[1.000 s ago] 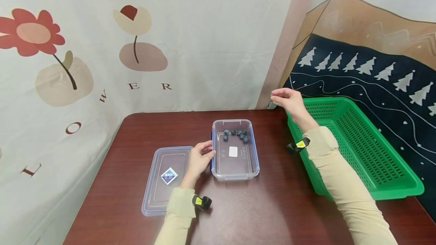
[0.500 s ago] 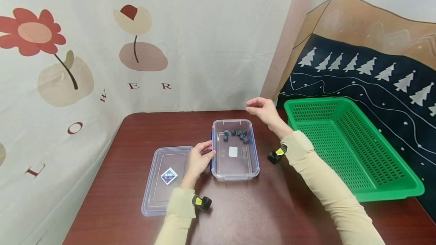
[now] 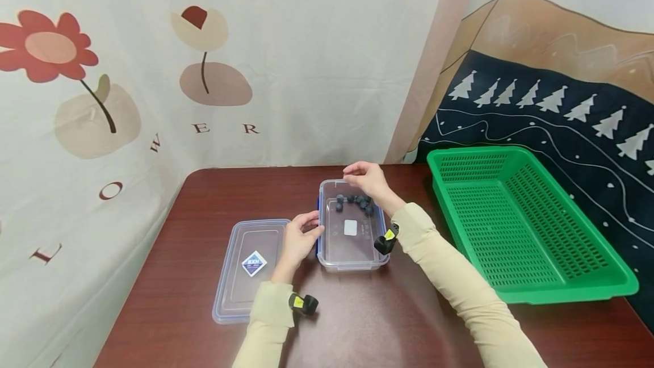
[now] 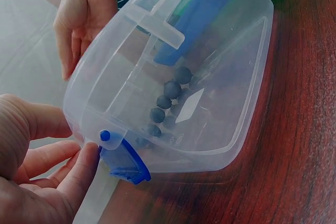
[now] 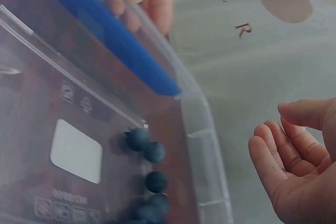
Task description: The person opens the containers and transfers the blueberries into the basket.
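Observation:
A clear plastic food container (image 3: 352,249) with blue side latches stands uncovered on the table. Several dark blueberries (image 5: 156,182) lie at its far end. My left hand (image 3: 298,243) holds the container's left side, thumb and fingertips at the rim by a blue latch (image 4: 125,161). Above the container's far rim is my right hand (image 3: 369,179). In the right wrist view, that hand's fingers are loosely bent, with the thumb apart and nothing seen between them. The clear lid (image 3: 242,294) with a diamond-shaped label lies flat to the left, partly under my left hand and sleeve.
A large green plastic basket (image 3: 541,288) with slotted walls stands on the right of the dark red wooden table (image 3: 194,226). Printed cloth hangings (image 3: 327,72) rise right behind the table's far edge.
My right hand has moved left and down, from beside the green basket's far corner to over the container's far rim. The left hand, container and lid stay in place.

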Motion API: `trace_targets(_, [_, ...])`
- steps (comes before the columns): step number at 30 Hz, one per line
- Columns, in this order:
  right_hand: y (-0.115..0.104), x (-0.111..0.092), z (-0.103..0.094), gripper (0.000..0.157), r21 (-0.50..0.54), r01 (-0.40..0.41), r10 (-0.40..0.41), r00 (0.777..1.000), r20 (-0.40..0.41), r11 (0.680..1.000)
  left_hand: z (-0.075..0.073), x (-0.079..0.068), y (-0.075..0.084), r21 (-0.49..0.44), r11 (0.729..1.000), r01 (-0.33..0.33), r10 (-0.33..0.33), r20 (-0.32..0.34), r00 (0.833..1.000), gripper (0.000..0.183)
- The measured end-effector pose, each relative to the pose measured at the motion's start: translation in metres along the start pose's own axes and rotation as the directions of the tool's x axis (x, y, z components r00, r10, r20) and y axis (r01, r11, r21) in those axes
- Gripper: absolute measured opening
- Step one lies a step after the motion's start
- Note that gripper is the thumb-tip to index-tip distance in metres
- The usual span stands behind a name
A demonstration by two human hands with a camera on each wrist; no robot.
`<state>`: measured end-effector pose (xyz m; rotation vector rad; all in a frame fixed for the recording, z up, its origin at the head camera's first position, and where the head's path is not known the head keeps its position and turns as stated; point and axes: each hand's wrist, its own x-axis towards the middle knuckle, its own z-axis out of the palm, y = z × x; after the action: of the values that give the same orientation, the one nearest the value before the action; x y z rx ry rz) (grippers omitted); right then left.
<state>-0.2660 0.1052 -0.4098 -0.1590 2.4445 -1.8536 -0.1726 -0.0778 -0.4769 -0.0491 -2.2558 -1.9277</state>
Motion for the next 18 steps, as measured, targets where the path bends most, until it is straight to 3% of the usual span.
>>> trace_targets(3, [0.006,0.002,0.007,0.02,-0.004,-0.038,0.038,0.999,-0.003,0.999,0.0,0.0,0.003,-0.015,1.0,0.003,-0.003,0.002,1.0,0.034])
trace_targets(9, [0.017,0.006,0.018,0.015,-0.066,-0.092,0.093,0.995,0.024,0.994,-0.003,-0.009,0.033,0.004,1.0,0.007,-0.007,0.017,1.0,0.032])
trace_targets(16, [0.028,0.008,0.026,0.015,-0.065,-0.104,0.109,0.992,0.067,0.992,0.0,0.0,0.001,-0.005,1.0,-0.001,0.001,0.004,1.0,0.032])
trace_targets(18, [0.03,0.009,0.028,0.015,-0.088,-0.126,0.132,0.989,0.065,0.988,0.0,0.0,-0.001,-0.004,1.0,-0.001,0.001,0.0,1.0,0.032])
